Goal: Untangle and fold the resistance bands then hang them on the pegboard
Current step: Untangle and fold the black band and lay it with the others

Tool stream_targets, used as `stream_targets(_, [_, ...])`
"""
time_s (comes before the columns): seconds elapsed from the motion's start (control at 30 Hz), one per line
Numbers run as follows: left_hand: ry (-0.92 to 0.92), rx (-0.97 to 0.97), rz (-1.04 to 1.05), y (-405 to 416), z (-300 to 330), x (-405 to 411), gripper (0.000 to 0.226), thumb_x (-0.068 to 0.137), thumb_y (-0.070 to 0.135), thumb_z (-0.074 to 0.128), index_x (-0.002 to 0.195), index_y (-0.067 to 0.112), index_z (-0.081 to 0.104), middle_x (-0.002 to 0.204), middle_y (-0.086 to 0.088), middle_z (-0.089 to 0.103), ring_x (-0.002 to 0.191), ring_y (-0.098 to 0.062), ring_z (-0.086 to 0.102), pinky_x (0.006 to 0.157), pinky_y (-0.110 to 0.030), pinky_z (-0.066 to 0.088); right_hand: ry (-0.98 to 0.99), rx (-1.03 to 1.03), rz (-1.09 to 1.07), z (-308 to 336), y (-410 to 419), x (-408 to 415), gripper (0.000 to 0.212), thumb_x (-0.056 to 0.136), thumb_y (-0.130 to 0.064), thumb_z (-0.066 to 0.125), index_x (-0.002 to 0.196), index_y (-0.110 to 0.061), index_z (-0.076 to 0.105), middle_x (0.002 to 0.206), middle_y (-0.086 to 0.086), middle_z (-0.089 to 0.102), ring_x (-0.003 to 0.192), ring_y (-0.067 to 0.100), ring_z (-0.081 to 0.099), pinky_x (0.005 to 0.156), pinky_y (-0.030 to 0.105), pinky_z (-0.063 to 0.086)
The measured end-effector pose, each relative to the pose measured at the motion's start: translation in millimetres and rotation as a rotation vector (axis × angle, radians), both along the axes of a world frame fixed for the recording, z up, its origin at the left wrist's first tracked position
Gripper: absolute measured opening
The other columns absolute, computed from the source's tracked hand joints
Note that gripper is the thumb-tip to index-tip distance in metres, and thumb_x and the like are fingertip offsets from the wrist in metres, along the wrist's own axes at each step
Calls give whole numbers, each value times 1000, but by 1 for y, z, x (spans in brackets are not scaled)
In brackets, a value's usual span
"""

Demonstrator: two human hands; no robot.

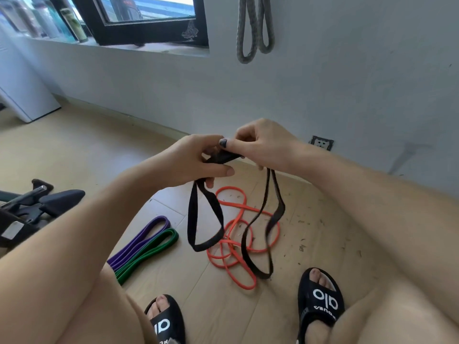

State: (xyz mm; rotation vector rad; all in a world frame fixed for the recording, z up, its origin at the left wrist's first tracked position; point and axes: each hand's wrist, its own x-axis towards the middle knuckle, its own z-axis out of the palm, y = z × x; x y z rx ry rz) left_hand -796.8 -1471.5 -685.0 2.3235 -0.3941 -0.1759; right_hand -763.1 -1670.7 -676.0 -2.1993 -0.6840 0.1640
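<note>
Fingers (211, 141) of left hand (196, 160) and right hand (263, 142) curl, pinching a flat black rubber resistance band (192, 217), loops dangling toward six o'clock above a tangled orange band (238, 259).

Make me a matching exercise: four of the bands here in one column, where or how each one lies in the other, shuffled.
1. black band
2. orange band
3. purple band
4. grey band

A. hangs on the wall
B. tangled on the floor
C. held in both hands
D. folded flat beside the green band

Pairs: 1-C, 2-B, 3-D, 4-A
</note>
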Motion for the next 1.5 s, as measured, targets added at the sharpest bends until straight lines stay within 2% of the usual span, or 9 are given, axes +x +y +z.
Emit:
stream_targets(0.2, [52, 63, 11, 8, -7, 4, 18, 92, 18, 75, 86, 19, 59, 76, -1, 69, 74, -20, 77, 76, -26, 58, -77, 13, -146, 10, -26, 13, 44, 95, -47, 65, 63, -17, 60, 44, -14, 45, 45, 2, 40, 52, 16, 33])
stream_targets(0.33, [74, 47, 50, 17, -13, 5, 12, 95, 19, 71, 88, 15, 62, 78, -7, 74, 76, -20, 77, 84, -35, 60, -43, 197, -295, 13, -43, 26, 49, 90, -45, 68, 71, 0, 64, 57, 0, 42, 53, 16, 39, 59, 32, 34])
stream_targets(0.43, [18, -21, 96, 19, -13, 5, 12, 95, 18, 71, 87, 12, 64, 67, -8, 69, 65, -24, 75, 72, -31, 57, 35, 100, -321, 5, -49, 29, 43, 94, -43, 63, 71, -7, 65, 59, 1, 50, 55, 19, 47, 58, 32, 42])
stream_targets(0.53, [-1, -32, 82, 18, -9, 4, 18, 94, 21, 72, 78, 24, 66, 60, 1, 60, 57, -25, 68, 72, -46, 61, 214, -4, -235, -4, -44, 24, 40, 102, -49, 49, 87, -18, 68, 72, 0, 67, 68, 21, 62, 68, 36, 54])
stream_targets(0.67, [-23, -13, 28, 5, -2, 4, 17, 92, 22, 74, 80, 15, 64, 59, 0, 61, 55, -24, 68, 69, -41, 61, 404, 19, -19, -7, -24, 7, 57, 103, -63, 30, 113, -22, 69, 102, 3, 74, 96, 23, 69, 90, 40, 54])
stream_targets(0.9, [-68, 11, -51, -6, 3, 2, 5, 90, 22, 77, 91, 18, 74, 74, 5, 75, 59, -25, 72, 71, -35, 60, 326, 40, 78, -16, 4, -3, 57, 100, -61, 46, 71, -14, 63, 64, 0, 57, 66, 16, 52, 76, 34, 42])
stream_targets(1.07, [-13, 9, -64, -5, -3, 7, 13, 88, 17, 79, 92, 20, 68, 78, -1, 74, 68, -19, 76, 73, -32, 60, 236, 86, 26, -16, -10, 6, 33, 92, -51, 66, 74, -25, 76, 71, -5, 69, 83, 16, 69, 96, 42, 52])
stream_targets(1.33, [91, 132, -83, 14, -26, 17, 14, 93, 34, 70, 91, 26, 58, 88, -2, 73, 88, -22, 75, 90, -52, 58, 195, 331, -240, -5, -31, 19, 43, 87, -31, 70, 48, -23, 53, 54, -2, 37, 51, 18, 39, 64, 39, 41])
stream_targets(1.5, [115, 132, -134, 17, -33, 22, 11, 94, 30, 71, 95, 25, 60, 90, 4, 73, 88, -14, 75, 89, -46, 58, 204, 425, -371, -4, -37, 27, 24, 82, -31, 68, 71, -11, 60, 61, 3, 29, 54, 16, 33, 58, 32, 38])
